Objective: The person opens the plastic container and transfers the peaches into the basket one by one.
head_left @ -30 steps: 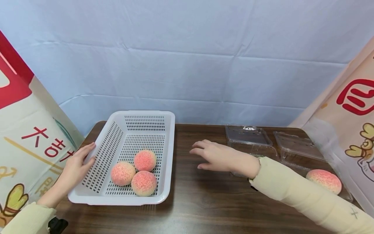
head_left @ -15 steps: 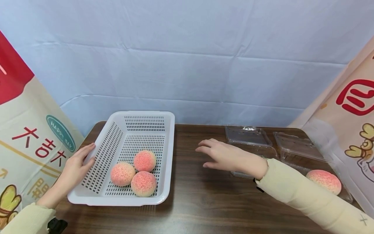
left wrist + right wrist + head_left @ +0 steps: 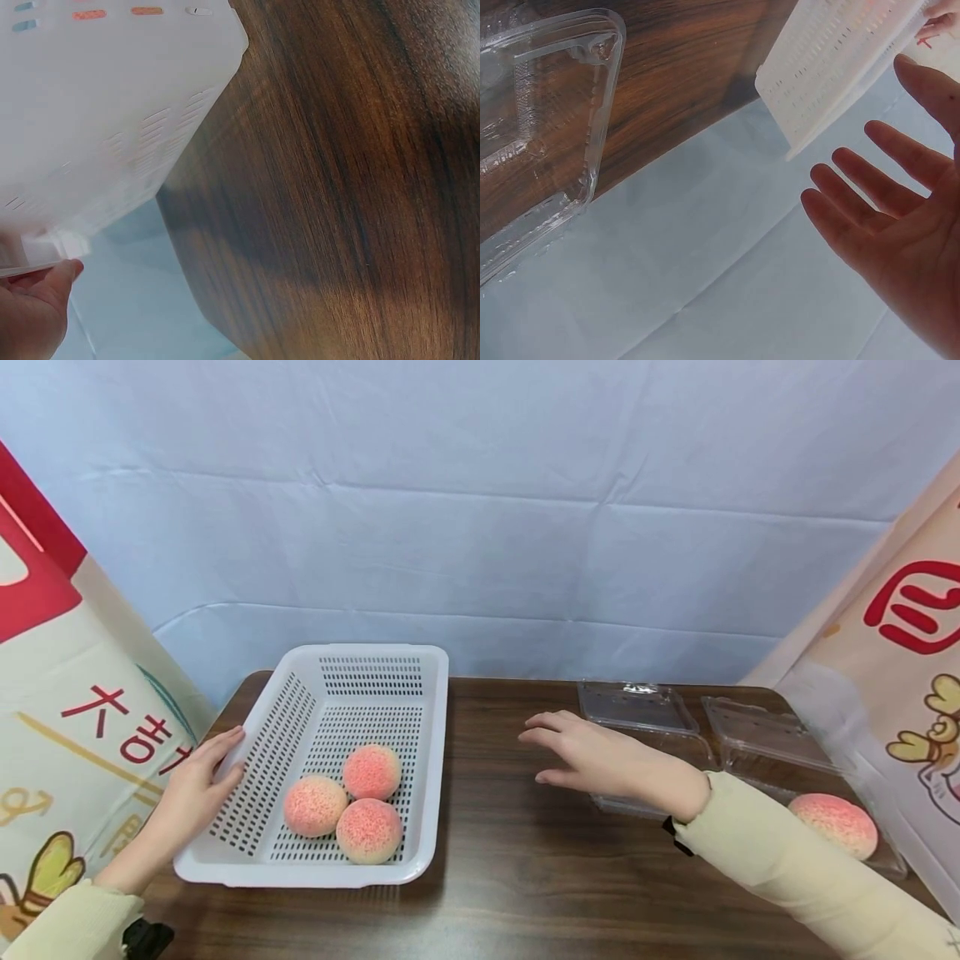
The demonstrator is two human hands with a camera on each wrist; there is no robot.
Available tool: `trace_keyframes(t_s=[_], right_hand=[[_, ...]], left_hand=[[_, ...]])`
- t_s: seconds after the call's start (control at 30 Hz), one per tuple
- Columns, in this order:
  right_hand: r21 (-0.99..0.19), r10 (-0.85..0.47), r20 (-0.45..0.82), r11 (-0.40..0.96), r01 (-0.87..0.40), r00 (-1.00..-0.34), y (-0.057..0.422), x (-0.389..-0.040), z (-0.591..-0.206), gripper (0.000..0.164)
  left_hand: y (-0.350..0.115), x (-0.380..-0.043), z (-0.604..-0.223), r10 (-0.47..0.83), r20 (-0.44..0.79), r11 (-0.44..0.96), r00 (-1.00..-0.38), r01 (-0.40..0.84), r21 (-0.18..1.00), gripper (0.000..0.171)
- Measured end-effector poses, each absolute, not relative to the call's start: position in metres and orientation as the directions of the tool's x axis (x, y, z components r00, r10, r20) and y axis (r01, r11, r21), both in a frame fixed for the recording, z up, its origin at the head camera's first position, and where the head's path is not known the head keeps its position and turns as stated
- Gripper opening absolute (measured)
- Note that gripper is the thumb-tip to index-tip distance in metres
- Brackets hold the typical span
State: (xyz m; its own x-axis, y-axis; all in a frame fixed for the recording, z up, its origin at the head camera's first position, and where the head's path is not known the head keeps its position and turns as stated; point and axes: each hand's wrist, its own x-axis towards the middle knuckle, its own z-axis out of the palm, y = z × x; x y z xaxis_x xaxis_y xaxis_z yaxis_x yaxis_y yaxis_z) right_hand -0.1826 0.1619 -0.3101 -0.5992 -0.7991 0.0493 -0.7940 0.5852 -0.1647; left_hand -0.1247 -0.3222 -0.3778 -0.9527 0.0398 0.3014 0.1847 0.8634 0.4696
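Observation:
A white slotted plastic basket [image 3: 442, 760] stands on the left of the table. Inside it, three round pink-and-cream buns [image 3: 371, 772] lie close together. My left hand [image 3: 197, 781] holds the basket's left rim, its thumb set apart from the fingers; the left wrist view shows part of that hand [image 3: 34, 311] at the rim's edge. Over the table, between the basket and the clear plastic boxes [image 3: 637, 706], my right hand [image 3: 592, 752] hovers with nothing in it. Its fingers are spread and relaxed in the right wrist view.
A second clear plastic box [image 3: 776, 735] stands at the back right. Near the right edge another pink bun [image 3: 834, 825] sits in a clear box, partly behind the sleeve. Pale blue cloth [image 3: 480, 527] hangs behind the brown wooden table [image 3: 510, 893].
My right hand has drifted to the right, away from the basket, holding nothing. The left hand, basket and buns have stayed in place.

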Motion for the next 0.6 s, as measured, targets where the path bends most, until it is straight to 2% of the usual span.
trace_keyframes(t_s=[0.33, 0.6], right_hand=[[-0.175, -0.777, 0.072, 0.607, -0.775, -0.625, 0.175, -0.182, -0.312, 0.048], [-0.196, -0.753, 0.069, 0.633, -0.749, -0.655, 0.183, -0.182, -0.312, 0.049]], left_hand=[[-0.322, -0.126, -0.379, 0.046, 0.317, 0.863, -0.947, 0.197, 0.465, 0.046], [-0.323, -0.125, -0.377, 0.035, 0.285, 0.872, -0.958, 0.169, 0.459, 0.049]])
